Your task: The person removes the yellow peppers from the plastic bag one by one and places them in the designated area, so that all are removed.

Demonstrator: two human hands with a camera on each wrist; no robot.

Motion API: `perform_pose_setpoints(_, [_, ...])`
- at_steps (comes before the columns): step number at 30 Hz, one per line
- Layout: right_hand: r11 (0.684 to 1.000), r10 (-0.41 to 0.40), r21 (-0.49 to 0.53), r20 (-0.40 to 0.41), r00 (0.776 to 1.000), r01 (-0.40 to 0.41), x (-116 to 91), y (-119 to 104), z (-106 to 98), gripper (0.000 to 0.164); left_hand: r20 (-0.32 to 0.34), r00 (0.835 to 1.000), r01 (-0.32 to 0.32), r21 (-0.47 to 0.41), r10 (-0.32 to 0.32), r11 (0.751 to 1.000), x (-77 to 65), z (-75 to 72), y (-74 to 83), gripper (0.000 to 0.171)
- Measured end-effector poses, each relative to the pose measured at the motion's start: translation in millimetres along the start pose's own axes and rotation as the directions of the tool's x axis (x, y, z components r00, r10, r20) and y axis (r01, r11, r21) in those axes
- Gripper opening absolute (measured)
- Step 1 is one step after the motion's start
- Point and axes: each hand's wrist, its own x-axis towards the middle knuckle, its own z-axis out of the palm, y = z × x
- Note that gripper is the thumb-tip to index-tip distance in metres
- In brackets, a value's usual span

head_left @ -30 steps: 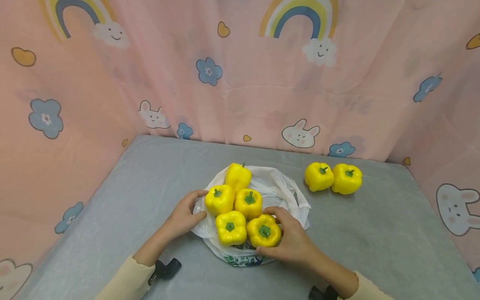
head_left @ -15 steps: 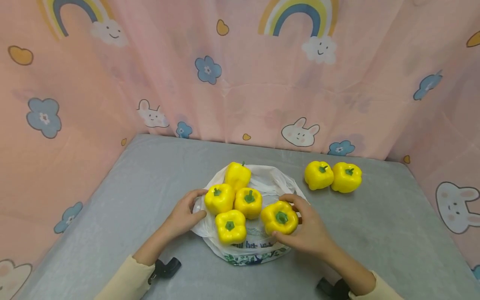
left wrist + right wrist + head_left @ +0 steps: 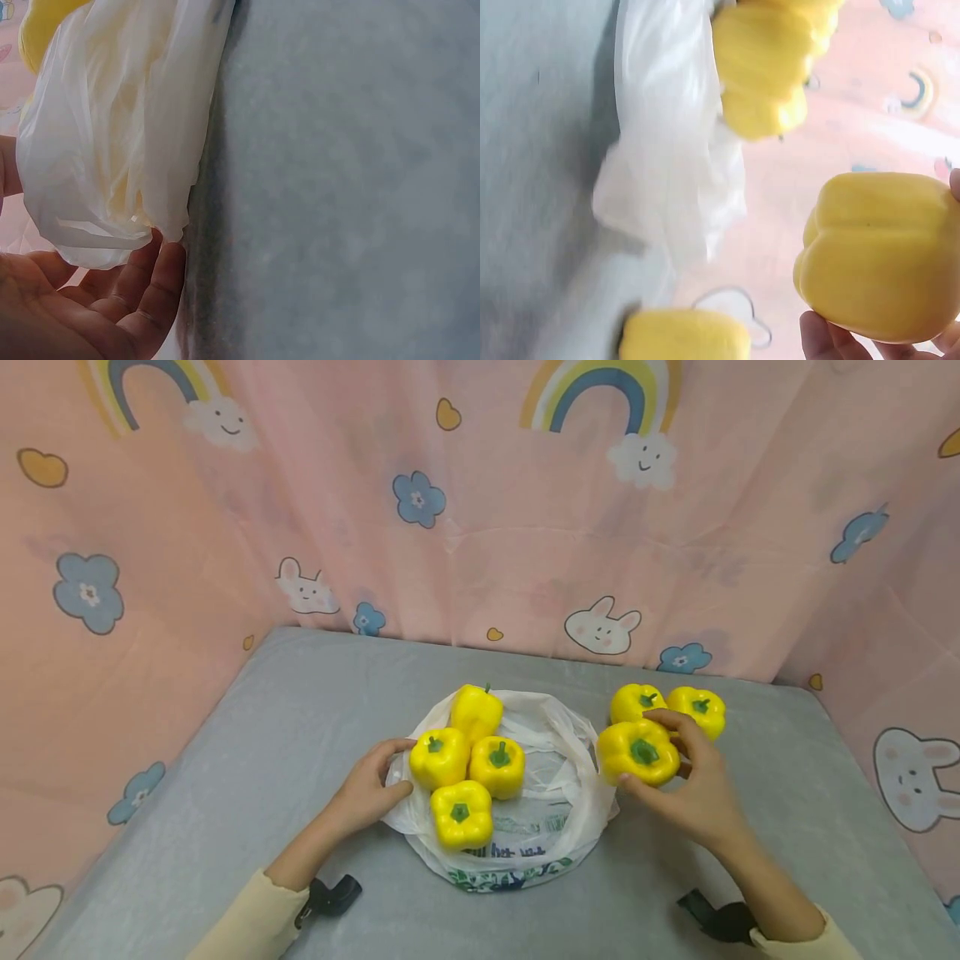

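Above a grey tabletop [image 3: 787,793], the right hand [image 3: 699,789] pinches a yellow, lobed bell pepper [image 3: 624,752], thumb at six o'clock, fingers at one; the left hand [image 3: 366,789], fingers parted, touches a white plastic bag [image 3: 591,806] at nine.

pepper [image 3: 621,753] in the right fingers [image 3: 819,339]: smooth, pretty glossy, plasticky | bag [image 3: 591,785] at the left fingers [image 3: 169,277]: thin crinkly plastic | tabletop [image 3: 810,810] under the fingers: matt, cloth-looking | curtain [image 3: 510,468] beyond them: creased fabric
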Motion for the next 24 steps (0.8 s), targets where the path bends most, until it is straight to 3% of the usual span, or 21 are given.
perform_pose_setpoints(14, [0.991, 0.114, -0.059, -0.157, 0.981, -0.124, 11, 37, -45, 0.07, -0.011, 1.0, -0.014, 0.0, 0.014, 1.0, -0.5, -1.1, -0.3, 0.052])
perform_pose_setpoints(24, [0.966, 0.213, -0.088, -0.263, 0.941, -0.244, 14, 66, -69, 0.067, -0.016, 0.999, -0.037, -0.017, 0.037, 0.999, -0.6, -0.5, -0.3, 0.052])
